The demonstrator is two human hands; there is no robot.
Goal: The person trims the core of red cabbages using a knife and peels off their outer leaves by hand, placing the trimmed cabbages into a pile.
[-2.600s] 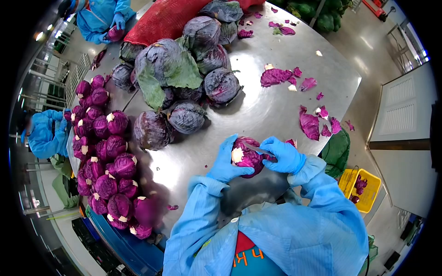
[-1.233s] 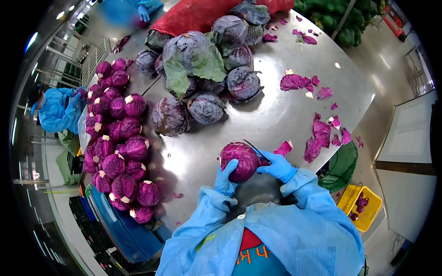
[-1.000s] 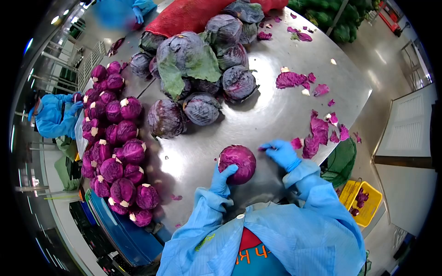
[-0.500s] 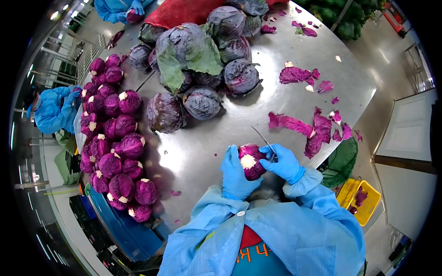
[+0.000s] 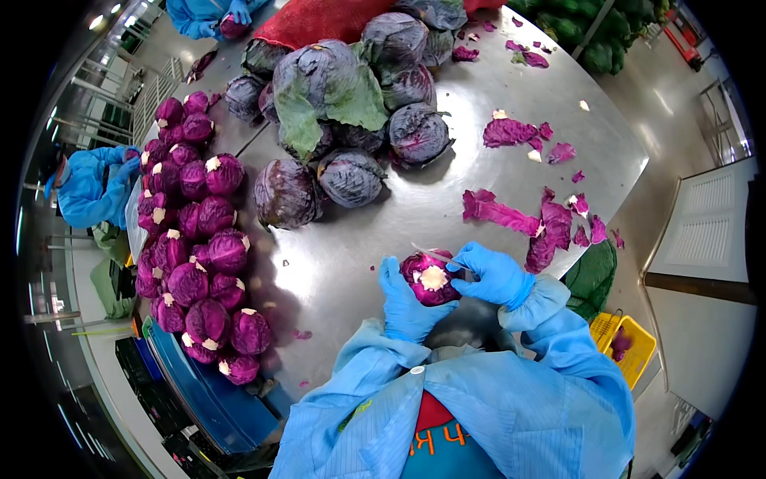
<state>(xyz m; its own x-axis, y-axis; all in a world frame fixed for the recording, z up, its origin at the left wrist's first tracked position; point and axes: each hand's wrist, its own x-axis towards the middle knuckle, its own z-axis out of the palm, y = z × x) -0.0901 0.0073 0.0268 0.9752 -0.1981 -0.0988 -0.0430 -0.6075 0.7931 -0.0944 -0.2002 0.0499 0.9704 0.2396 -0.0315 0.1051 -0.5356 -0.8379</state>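
Observation:
My left hand (image 5: 408, 307), in a blue glove, is wrapped round the left and lower side of a purple cabbage (image 5: 429, 279) whose pale cut stem faces up. A thin-bladed knife (image 5: 435, 255) is gripped in my right hand (image 5: 491, 275), its blade lying across the top of the cabbage. Up and to the right, a long strip of purple leaf (image 5: 499, 212) rests on the metal table (image 5: 383, 239) beside more peeled leaves (image 5: 552, 231). Untrimmed dark cabbages (image 5: 351, 177) sit in a heap beyond my hands.
Several trimmed purple cabbages (image 5: 209, 323) are piled at the left, above a blue bin (image 5: 211, 407). A red mesh sack (image 5: 319, 22) lies at the back. Two people in blue stand at the left (image 5: 94, 185) and top left (image 5: 195, 17). A yellow basket (image 5: 641, 351) stands right, below.
The knife has swung from pointing up and away to lying across the cabbage. My right hand has turned slightly over it. Earlier, a peeled strip was dropped on the table.

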